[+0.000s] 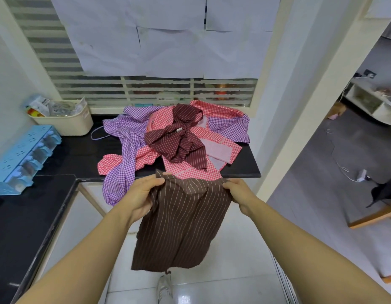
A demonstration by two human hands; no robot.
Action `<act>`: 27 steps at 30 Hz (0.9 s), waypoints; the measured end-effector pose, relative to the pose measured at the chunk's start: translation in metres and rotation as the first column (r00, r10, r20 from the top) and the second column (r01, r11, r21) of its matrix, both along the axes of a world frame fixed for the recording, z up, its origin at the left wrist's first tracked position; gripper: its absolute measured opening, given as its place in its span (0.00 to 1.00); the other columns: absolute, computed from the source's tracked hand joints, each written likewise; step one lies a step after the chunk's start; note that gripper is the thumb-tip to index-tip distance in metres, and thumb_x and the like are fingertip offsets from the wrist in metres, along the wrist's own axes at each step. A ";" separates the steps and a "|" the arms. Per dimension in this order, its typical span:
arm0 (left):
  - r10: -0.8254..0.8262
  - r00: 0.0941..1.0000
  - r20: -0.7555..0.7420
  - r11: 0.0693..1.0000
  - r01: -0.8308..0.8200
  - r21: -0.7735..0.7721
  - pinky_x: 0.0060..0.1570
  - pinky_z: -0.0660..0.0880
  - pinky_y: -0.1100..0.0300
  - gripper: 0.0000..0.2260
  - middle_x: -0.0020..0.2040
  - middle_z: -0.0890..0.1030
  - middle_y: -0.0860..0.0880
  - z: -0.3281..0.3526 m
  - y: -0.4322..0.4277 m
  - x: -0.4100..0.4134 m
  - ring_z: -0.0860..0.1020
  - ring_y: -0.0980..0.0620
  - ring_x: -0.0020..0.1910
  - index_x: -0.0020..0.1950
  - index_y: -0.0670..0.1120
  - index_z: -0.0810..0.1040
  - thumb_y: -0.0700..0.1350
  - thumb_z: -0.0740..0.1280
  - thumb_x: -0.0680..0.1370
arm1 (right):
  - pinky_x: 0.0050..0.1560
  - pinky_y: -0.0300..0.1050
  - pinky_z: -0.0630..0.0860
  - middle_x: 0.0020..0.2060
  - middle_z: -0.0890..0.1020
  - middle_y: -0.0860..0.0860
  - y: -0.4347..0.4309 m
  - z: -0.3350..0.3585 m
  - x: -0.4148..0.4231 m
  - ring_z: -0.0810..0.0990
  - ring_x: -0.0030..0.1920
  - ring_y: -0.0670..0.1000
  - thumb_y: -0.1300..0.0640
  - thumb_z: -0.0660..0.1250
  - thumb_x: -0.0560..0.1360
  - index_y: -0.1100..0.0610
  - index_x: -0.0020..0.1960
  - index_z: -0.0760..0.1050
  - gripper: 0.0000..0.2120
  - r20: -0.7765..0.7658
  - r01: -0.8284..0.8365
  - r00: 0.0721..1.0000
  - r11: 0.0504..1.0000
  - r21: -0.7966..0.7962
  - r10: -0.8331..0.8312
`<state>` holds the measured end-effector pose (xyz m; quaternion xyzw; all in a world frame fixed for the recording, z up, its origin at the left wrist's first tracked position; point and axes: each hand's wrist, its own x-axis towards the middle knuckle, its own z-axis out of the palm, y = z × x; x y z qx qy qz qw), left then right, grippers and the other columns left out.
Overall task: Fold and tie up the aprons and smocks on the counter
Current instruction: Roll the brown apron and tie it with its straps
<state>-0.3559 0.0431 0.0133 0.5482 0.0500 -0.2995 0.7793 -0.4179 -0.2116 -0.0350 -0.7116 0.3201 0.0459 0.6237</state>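
A brown pinstriped apron [181,224] hangs in the air in front of the counter edge. My left hand [139,198] grips its upper left corner and my right hand [240,194] pinches its upper right corner. Behind it on the black counter [76,150] lies a heap of garments: a maroon striped apron [179,139] on top, a red checked smock [190,170] under it, and a purple checked smock [122,137] spilling over the counter's front edge.
A cream basket [67,121] of packets stands at the counter's back left. A blue drawer organiser [23,156] sits along the left wall. A window with blinds and taped paper is behind the heap. White floor tiles lie below; a doorway opens to the right.
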 end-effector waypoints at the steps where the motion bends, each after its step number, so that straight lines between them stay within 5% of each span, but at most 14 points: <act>1: -0.021 1.000 -0.001 1.000 0.021 -0.008 0.42 0.82 0.58 0.11 0.45 0.84 0.38 0.002 -0.002 0.000 0.84 0.48 0.41 0.52 0.37 0.82 0.32 0.60 0.78 | 0.40 0.41 0.69 0.42 0.79 0.57 0.000 -0.004 -0.001 0.76 0.40 0.49 0.62 0.59 0.81 0.63 0.51 0.77 0.08 -0.010 -0.006 1.000 1.000 -0.013 0.006; 4: -0.041 0.999 0.005 0.999 0.041 -0.018 0.46 0.81 0.57 0.11 0.45 0.84 0.38 0.006 -0.007 0.001 0.83 0.47 0.41 0.55 0.37 0.80 0.31 0.60 0.78 | 0.41 0.40 0.70 0.51 0.78 0.56 0.003 -0.008 -0.004 0.76 0.48 0.51 0.62 0.64 0.79 0.58 0.58 0.72 0.09 -0.042 0.051 0.998 0.999 -0.011 -0.052; 6: -0.031 0.999 0.014 0.999 0.031 -0.016 0.48 0.80 0.56 0.12 0.44 0.84 0.38 0.007 -0.008 0.001 0.83 0.47 0.41 0.55 0.37 0.81 0.30 0.60 0.78 | 0.39 0.39 0.70 0.44 0.77 0.55 0.004 -0.010 -0.005 0.75 0.42 0.49 0.62 0.66 0.78 0.59 0.49 0.74 0.01 -0.080 0.017 0.997 0.999 -0.044 -0.020; 8: -0.011 1.000 0.025 1.000 0.011 -0.006 0.49 0.80 0.56 0.12 0.44 0.84 0.38 0.007 -0.008 0.002 0.83 0.47 0.41 0.53 0.38 0.81 0.30 0.61 0.77 | 0.36 0.38 0.69 0.38 0.76 0.53 0.004 -0.011 -0.007 0.73 0.38 0.48 0.59 0.67 0.77 0.61 0.44 0.75 0.06 -0.161 -0.058 0.986 0.996 -0.074 0.046; 15: 0.027 0.999 0.039 1.000 -0.027 0.005 0.46 0.81 0.57 0.12 0.42 0.84 0.39 0.006 -0.003 0.003 0.83 0.47 0.39 0.53 0.39 0.82 0.29 0.61 0.76 | 0.43 0.42 0.78 0.42 0.80 0.57 0.012 -0.015 -0.009 0.78 0.42 0.50 0.61 0.71 0.73 0.66 0.47 0.80 0.08 -0.271 -0.191 0.952 0.968 -0.164 0.142; 19: 0.045 0.996 0.074 0.993 -0.053 0.102 0.47 0.81 0.56 0.13 0.43 0.85 0.40 0.001 0.005 0.006 0.84 0.48 0.41 0.52 0.41 0.83 0.29 0.62 0.76 | 0.45 0.47 0.76 0.39 0.76 0.58 0.008 -0.015 -0.005 0.74 0.41 0.52 0.62 0.68 0.73 0.64 0.41 0.78 0.04 -0.158 -0.054 0.987 0.977 -0.206 0.021; 27: 0.040 0.966 0.256 0.927 -0.131 0.350 0.35 0.78 0.68 0.13 0.40 0.86 0.52 -0.015 0.016 0.008 0.84 0.56 0.40 0.50 0.44 0.83 0.28 0.64 0.76 | 0.41 0.43 0.72 0.37 0.78 0.54 0.002 -0.002 0.002 0.75 0.41 0.51 0.65 0.65 0.76 0.61 0.39 0.77 0.08 0.152 0.229 0.967 0.962 -0.148 -0.207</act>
